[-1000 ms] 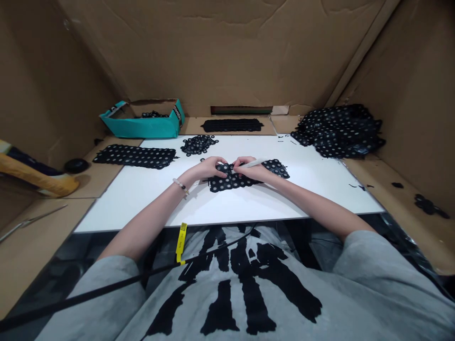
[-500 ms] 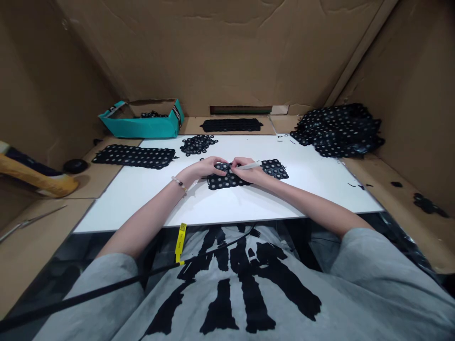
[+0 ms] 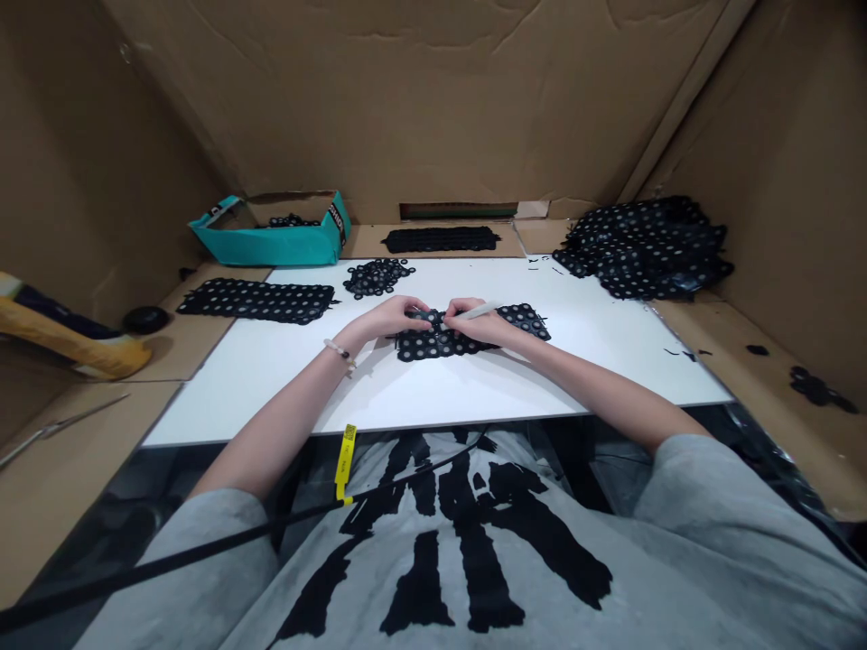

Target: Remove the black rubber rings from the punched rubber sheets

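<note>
A black sheet (image 3: 467,345) with rows of pale round dots lies on the white board in front of me. At its upper left edge is my left hand (image 3: 391,316), thumb and fingers curved and holding that edge. My right hand (image 3: 474,323) grips a slim white pen-shaped tool (image 3: 482,310), its lower end hidden by the fingers over the middle of the sheet. Just beyond my left hand sits a pile of small black rings (image 3: 377,277).
More dotted black sheets (image 3: 257,300) lie at the left, with a dark folded strip (image 3: 442,238) behind and a large heap (image 3: 643,248) at the back right. A teal box (image 3: 271,246) holds black pieces. Scissors (image 3: 60,426) and a yellow-wrapped object (image 3: 74,334) are at far left.
My right hand has shifted slightly to the right with the white tool, widening the space between my hands. My left hand stays at the sheet's edge, its fingers slightly changed.
</note>
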Tool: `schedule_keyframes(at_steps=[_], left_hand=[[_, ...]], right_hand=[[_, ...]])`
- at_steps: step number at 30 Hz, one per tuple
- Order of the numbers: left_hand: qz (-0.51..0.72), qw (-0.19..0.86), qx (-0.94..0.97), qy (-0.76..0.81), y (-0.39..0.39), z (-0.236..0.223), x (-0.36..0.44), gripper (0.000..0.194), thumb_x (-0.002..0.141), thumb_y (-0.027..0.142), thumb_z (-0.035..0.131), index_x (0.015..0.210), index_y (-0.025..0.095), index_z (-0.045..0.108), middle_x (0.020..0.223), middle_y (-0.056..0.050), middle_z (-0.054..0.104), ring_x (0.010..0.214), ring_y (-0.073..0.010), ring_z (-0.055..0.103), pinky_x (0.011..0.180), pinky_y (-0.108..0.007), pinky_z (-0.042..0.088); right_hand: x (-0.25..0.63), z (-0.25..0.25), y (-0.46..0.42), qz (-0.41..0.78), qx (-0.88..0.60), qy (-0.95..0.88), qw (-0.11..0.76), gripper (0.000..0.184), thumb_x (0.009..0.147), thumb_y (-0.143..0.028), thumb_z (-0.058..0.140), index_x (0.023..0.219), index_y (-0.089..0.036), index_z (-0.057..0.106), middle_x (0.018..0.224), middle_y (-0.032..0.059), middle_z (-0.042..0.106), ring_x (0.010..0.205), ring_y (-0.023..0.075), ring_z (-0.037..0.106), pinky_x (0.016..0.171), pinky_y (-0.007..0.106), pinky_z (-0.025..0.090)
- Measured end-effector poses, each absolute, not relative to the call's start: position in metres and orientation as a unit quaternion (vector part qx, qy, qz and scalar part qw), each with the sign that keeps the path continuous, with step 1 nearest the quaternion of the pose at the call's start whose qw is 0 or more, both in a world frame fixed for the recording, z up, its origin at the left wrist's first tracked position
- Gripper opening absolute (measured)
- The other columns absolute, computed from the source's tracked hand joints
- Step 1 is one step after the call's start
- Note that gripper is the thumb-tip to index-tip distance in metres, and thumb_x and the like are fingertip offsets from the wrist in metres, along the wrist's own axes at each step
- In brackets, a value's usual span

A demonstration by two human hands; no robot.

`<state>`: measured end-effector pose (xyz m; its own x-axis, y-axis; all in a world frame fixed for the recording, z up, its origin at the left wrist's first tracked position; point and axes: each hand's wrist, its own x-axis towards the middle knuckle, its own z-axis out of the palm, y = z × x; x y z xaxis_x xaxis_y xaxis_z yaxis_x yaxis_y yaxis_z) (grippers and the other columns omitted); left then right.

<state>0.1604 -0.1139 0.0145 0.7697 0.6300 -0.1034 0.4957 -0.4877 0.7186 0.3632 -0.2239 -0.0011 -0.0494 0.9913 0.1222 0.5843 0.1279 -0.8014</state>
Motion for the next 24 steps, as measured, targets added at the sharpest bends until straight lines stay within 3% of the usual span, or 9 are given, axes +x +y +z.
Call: schedule_keyframes(at_steps=[6,9,13,15,20,24], left_hand=[[0.086,0.401,0.856,0.315,-0.118,0.013,0.16,0.041,0.076,0.056,0.072,0.086,0.016,0.073,0.066,-0.001,0.06,0.058,-0.0134,0.046,0.056,-0.028,0.033],[0.083,0.412,0.848,0.323,-0.119,0.015,0.16,0.041,0.077,0.056,0.071,0.087,0.016,0.073,0.064,0.0,0.059,0.056,-0.0125,0.044,0.055,-0.028,0.031],[0.073,0.426,0.845,0.316,-0.114,0.017,0.158,0.038,0.076,0.053,0.072,0.089,0.017,0.075,0.075,-0.002,0.069,0.065,-0.0147,0.053,0.063,-0.028,0.038],[0.076,0.422,0.846,0.316,-0.11,0.016,0.156,0.038,0.073,0.052,0.074,0.089,0.018,0.076,0.08,-0.003,0.072,0.072,-0.0164,0.057,0.069,-0.029,0.041],[0.078,0.399,0.845,0.347,-0.108,0.015,0.156,0.037,0.068,0.052,0.076,0.081,0.017,0.075,0.073,-0.002,0.069,0.067,-0.0155,0.053,0.065,-0.028,0.037],[0.067,0.404,0.846,0.341,-0.112,0.019,0.157,0.037,0.068,0.052,0.074,0.079,0.017,0.073,0.069,0.0,0.065,0.064,-0.0141,0.048,0.063,-0.028,0.035]], right_hand=[[0.381,0.01,-0.221,0.369,-0.598,-0.628,0.334,0.01,0.077,-0.02,0.061,0.068,-0.018,0.061,0.06,-0.0018,0.062,0.058,0.0132,0.059,0.062,0.025,0.043],[0.387,0.013,-0.216,0.392,-0.593,-0.619,0.335,0.013,0.075,-0.018,0.064,0.063,-0.018,0.059,0.064,0.0003,0.066,0.055,0.0118,0.058,0.056,0.023,0.041],[0.381,0.009,-0.213,0.424,-0.579,-0.574,0.394,0.016,0.08,-0.024,0.063,0.068,-0.017,0.056,0.092,0.0058,0.075,0.054,0.0082,0.059,0.044,0.019,0.033],[0.373,0.003,-0.213,0.434,-0.563,-0.566,0.417,0.015,0.083,-0.026,0.063,0.073,-0.018,0.055,0.096,0.0056,0.075,0.053,0.0077,0.06,0.042,0.018,0.033],[0.357,-0.009,-0.211,0.405,-0.559,-0.594,0.413,0.011,0.084,-0.028,0.063,0.079,-0.02,0.057,0.063,-0.0028,0.063,0.049,0.0109,0.06,0.042,0.018,0.036],[0.355,-0.011,-0.205,0.398,-0.56,-0.594,0.419,0.012,0.086,-0.027,0.06,0.077,-0.02,0.056,0.057,-0.0054,0.058,0.047,0.0108,0.06,0.045,0.019,0.036]])
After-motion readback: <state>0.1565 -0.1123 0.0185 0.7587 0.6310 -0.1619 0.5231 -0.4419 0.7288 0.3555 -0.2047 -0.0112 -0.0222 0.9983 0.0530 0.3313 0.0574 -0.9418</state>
